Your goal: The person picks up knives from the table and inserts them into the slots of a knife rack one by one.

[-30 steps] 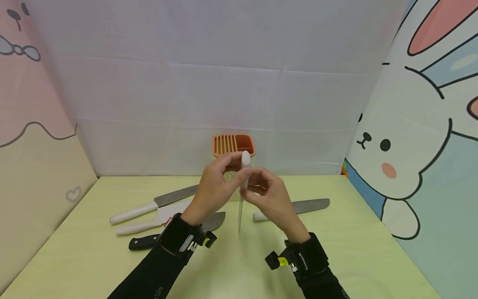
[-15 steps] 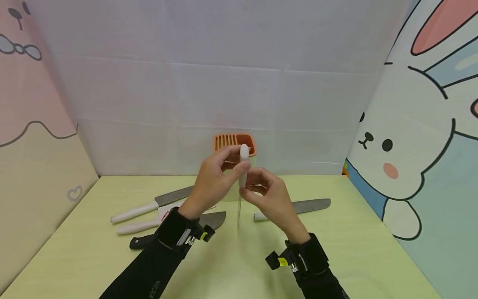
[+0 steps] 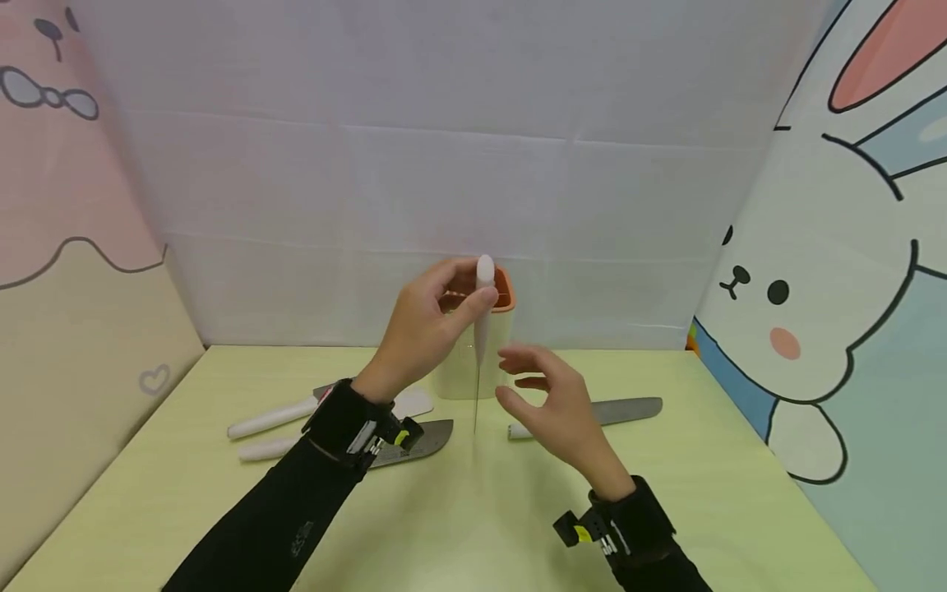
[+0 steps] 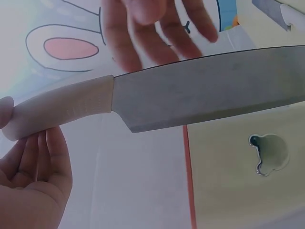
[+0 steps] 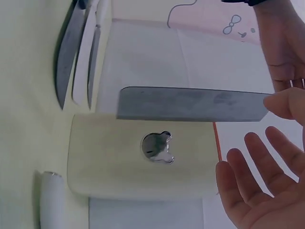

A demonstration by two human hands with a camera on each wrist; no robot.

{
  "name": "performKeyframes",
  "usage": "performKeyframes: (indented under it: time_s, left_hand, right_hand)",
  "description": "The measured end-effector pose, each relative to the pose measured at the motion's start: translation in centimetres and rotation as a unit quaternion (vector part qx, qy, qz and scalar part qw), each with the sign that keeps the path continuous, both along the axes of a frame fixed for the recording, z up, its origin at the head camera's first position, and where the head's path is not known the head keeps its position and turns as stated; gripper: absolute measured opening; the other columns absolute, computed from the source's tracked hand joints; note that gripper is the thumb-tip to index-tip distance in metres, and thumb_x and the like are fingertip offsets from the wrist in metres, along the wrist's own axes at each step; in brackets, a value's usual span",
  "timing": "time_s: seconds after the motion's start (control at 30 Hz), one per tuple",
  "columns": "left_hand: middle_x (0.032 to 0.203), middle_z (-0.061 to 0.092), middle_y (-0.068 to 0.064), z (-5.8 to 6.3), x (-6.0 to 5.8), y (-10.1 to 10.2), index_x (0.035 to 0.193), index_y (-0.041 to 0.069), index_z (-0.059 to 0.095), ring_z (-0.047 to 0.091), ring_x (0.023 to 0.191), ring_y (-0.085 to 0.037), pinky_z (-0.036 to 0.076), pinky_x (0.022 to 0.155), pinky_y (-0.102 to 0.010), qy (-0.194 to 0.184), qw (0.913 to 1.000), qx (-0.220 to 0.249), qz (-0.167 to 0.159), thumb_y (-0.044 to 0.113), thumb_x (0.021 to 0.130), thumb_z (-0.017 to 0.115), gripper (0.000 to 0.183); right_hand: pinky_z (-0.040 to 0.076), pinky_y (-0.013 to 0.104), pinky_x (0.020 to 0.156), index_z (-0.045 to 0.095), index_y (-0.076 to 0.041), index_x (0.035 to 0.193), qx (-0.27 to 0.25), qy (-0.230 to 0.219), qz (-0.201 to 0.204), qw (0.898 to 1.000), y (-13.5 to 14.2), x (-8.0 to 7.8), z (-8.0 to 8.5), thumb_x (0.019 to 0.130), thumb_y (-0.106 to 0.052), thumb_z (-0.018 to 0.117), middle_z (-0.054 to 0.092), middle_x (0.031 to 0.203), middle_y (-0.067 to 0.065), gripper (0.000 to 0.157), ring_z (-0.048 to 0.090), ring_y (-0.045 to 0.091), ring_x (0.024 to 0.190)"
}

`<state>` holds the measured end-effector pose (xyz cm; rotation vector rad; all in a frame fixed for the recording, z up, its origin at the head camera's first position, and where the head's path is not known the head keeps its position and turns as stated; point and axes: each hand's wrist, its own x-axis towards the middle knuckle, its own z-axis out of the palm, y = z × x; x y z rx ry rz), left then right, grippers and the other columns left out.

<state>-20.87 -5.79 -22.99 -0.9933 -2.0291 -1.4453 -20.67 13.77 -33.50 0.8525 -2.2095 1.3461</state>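
My left hand [image 3: 425,321] grips a kitchen knife [image 3: 484,271] by the butt end of its white handle. The knife hangs point down in front of an orange-topped knife holder [image 3: 453,374]; its broad grey blade [image 4: 209,86] shows side-on in the left wrist view. Just right of the blade, my right hand [image 3: 553,411] is held up with fingers spread and relaxed, holding nothing. In the right wrist view, its fingers [image 5: 264,157] lie near the handle end of the blade. My left hand covers the slotted part of the holder's top.
On the table's left lie two white-handled knives [image 3: 272,418], partly under my left forearm, plus a knife with a wide dark blade [image 3: 425,444] whose handle is hidden. Another knife [image 3: 629,409] lies right of the holder, behind my right hand. A white cloth wall [image 3: 355,205] stands behind.
My right hand has let go of the knife's handle and drawn slightly right, its fingers opening. My left hand has raised the knife and brought it toward the holder.
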Motion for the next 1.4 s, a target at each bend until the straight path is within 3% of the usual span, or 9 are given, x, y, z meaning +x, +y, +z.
performKeyframes:
  time_s: [0.2,0.4,0.8,1.17,1.4]
  left_hand:
    - [0.101,0.063,-0.006,1.9,-0.5,0.0,0.122,0.003,0.057,0.059,0.090,-0.014,0.051,0.081,-0.036,-0.002,1.0000,-0.004,0.002,0.011,0.096,0.060,0.028]
    - [0.102,0.063,-0.007,3.3,-1.4,0.0,0.122,0.001,0.056,0.058,0.093,-0.013,0.050,0.084,-0.031,0.018,0.9998,-0.011,0.001,0.010,0.096,0.058,0.027]
    - [0.104,0.063,-0.009,6.7,-3.4,0.7,0.123,0.001,0.056,0.057,0.093,-0.013,0.049,0.083,-0.030,0.025,0.9993,-0.023,0.014,0.012,0.098,0.057,0.027]
    - [0.104,0.063,-0.004,10.2,-4.0,0.3,0.124,0.002,0.056,0.055,0.092,-0.011,0.045,0.079,-0.025,0.018,0.9975,-0.036,0.057,0.018,0.098,0.057,0.030]
    - [0.105,0.062,-0.004,12.5,-4.6,0.2,0.121,0.005,0.057,0.054,0.091,-0.015,0.042,0.077,-0.025,0.010,0.9978,-0.026,0.061,0.021,0.098,0.057,0.028]
  right_hand:
    - [0.052,0.038,0.084,0.057,-0.022,0.124,0.052,0.014,-0.023,0.998,1.6,-0.2,-1.4,0.087,-0.016,0.070,0.060,0.117,-0.004,0.039,0.056,0.013,0.107]
    - [0.051,0.039,0.085,0.058,-0.016,0.123,0.075,0.022,-0.037,0.996,2.6,-0.3,-2.1,0.087,-0.014,0.071,0.060,0.118,-0.004,0.039,0.056,0.013,0.108]
    - [0.050,0.041,0.086,0.056,-0.013,0.127,0.095,0.019,-0.057,0.994,4.0,-1.0,-2.3,0.087,-0.018,0.072,0.059,0.121,0.000,0.043,0.054,0.015,0.110]
    - [0.049,0.044,0.087,0.053,-0.014,0.131,0.151,0.022,-0.066,0.986,3.9,-1.4,-2.8,0.084,-0.021,0.074,0.055,0.126,0.000,0.053,0.051,0.019,0.113]
    - [0.047,0.045,0.088,0.052,-0.014,0.133,0.163,0.021,-0.056,0.985,3.9,-1.5,-2.9,0.084,-0.021,0.074,0.054,0.127,0.001,0.054,0.050,0.024,0.114]
